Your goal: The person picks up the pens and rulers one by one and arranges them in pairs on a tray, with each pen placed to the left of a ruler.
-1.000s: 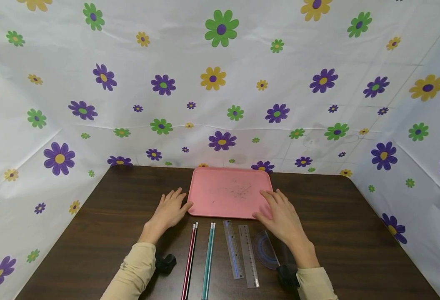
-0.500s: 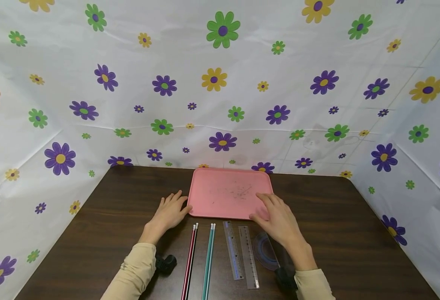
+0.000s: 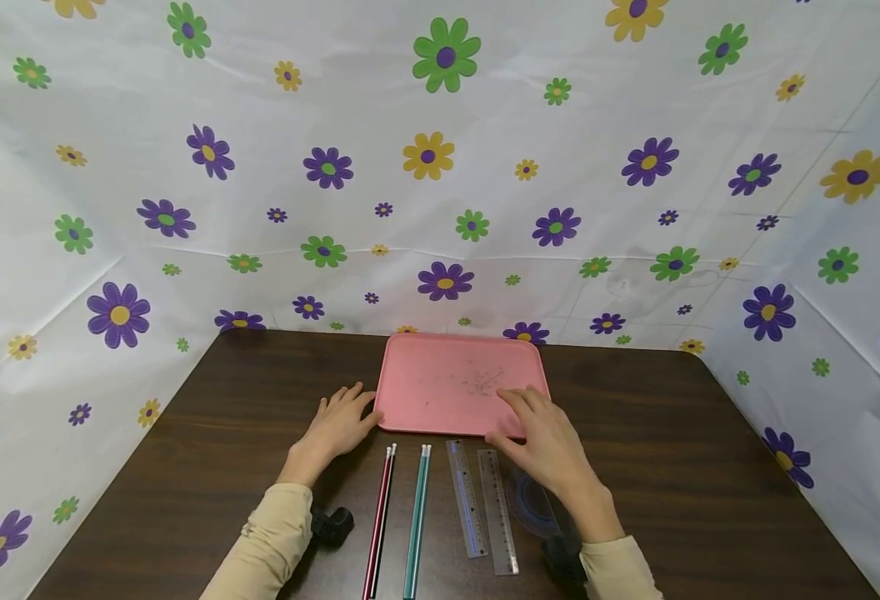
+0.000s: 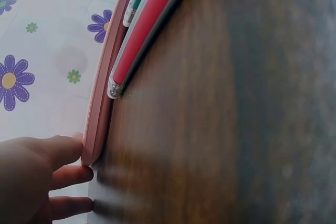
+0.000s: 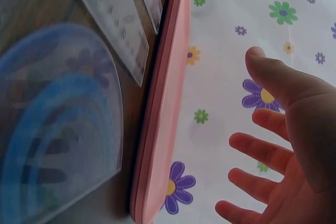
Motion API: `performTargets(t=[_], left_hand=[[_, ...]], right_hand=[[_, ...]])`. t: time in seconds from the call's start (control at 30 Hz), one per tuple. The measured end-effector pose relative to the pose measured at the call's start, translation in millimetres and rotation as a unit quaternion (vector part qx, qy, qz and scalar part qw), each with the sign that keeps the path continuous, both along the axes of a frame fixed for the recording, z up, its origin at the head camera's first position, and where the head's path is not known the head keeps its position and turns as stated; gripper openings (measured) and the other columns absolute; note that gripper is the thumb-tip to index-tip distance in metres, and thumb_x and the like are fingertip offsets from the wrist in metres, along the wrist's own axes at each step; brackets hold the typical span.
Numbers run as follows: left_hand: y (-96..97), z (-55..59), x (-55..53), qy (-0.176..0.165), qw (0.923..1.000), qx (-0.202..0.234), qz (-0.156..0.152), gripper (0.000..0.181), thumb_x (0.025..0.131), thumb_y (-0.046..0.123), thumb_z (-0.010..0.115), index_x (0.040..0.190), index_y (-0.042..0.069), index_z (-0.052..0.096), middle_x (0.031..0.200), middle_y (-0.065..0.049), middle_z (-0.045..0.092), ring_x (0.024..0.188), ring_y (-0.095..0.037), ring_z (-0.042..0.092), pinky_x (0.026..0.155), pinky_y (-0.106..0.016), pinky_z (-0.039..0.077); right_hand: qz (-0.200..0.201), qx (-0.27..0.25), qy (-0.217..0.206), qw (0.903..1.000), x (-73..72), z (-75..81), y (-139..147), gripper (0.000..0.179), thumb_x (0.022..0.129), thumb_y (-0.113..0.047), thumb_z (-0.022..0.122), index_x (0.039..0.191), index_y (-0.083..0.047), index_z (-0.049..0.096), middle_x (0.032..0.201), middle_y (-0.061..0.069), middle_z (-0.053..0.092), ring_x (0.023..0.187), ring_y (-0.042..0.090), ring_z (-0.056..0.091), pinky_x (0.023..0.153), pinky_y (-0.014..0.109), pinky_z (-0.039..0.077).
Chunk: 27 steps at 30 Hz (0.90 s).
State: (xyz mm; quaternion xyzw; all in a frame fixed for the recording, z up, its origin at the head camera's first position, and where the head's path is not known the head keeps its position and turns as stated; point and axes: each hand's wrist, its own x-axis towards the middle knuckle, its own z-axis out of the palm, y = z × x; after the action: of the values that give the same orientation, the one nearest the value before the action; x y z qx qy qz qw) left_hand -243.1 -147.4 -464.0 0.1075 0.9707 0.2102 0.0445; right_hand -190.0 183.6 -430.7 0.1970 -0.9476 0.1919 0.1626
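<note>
A pink tray (image 3: 440, 379) lies flat at the back of the table, with dark marks on its surface. My left hand (image 3: 337, 427) rests at its left front corner; in the left wrist view the thumb (image 4: 65, 149) touches the tray's edge and the fingers are loosely extended. Over the tray's right front part is my right hand (image 3: 548, 442), its fingers spread and holding nothing. The right wrist view shows these fingers (image 5: 262, 150) apart from the tray rim (image 5: 164, 108). In front of the tray lie dark red and black pencils (image 3: 380, 521) and teal pencils (image 3: 417, 521).
Two clear rulers (image 3: 467, 500) lie right of the pencils. A clear protractor with blue arcs (image 3: 533, 504) sits beside them, partly hidden by my right arm. Black wrist cameras (image 3: 332, 527) hang near the tabletop. A flowered white cloth (image 3: 380, 108) stands behind the brown table (image 3: 710, 483).
My right hand has moved left across the tray's right front corner, and its arm now covers more of the protractor. My left hand, the tray, pencils and rulers stay in place.
</note>
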Motion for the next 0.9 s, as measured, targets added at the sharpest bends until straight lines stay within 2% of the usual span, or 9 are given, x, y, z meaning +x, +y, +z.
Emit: performTargets(t=[0.23, 0.67, 0.9], left_hand=[[-1.9, -0.6, 0.2, 0.001, 1.0, 0.007, -0.004, 0.055, 0.102, 0.04, 0.052, 0.146, 0.009, 0.05, 0.157, -0.023, 0.035, 0.146, -0.048, 0.026, 0.114, -0.071, 0.017], [-3.2, 0.2, 0.0, -0.003, 1.0, 0.008, -0.005, 0.055, 0.101, 0.041, 0.052, 0.148, 0.01, 0.049, 0.158, -0.022, 0.034, 0.147, -0.047, 0.026, 0.115, -0.07, 0.016], [-3.0, 1.0, 0.0, -0.002, 1.0, 0.007, -0.005, 0.056, 0.101, 0.041, 0.052, 0.148, 0.011, 0.048, 0.158, -0.022, 0.034, 0.147, -0.047, 0.026, 0.115, -0.07, 0.016]], right_hand=[[0.009, 0.022, -0.013, 0.9996, 4.2, -1.1, -14.1, 0.067, 0.085, -0.046, 0.075, 0.141, -0.014, 0.056, 0.139, 0.008, 0.059, 0.14, 0.04, 0.043, 0.109, 0.063, 0.036], [0.036, 0.048, -0.037, 0.9975, 10.2, -5.6, -35.0, 0.071, 0.084, -0.052, 0.074, 0.143, -0.018, 0.053, 0.146, 0.01, 0.053, 0.146, 0.043, 0.033, 0.112, 0.068, 0.027], [0.05, 0.066, -0.034, 0.996, 14.8, -4.7, -48.0, 0.07, 0.084, -0.054, 0.072, 0.142, -0.019, 0.054, 0.146, 0.009, 0.052, 0.145, 0.042, 0.035, 0.112, 0.068, 0.028]])
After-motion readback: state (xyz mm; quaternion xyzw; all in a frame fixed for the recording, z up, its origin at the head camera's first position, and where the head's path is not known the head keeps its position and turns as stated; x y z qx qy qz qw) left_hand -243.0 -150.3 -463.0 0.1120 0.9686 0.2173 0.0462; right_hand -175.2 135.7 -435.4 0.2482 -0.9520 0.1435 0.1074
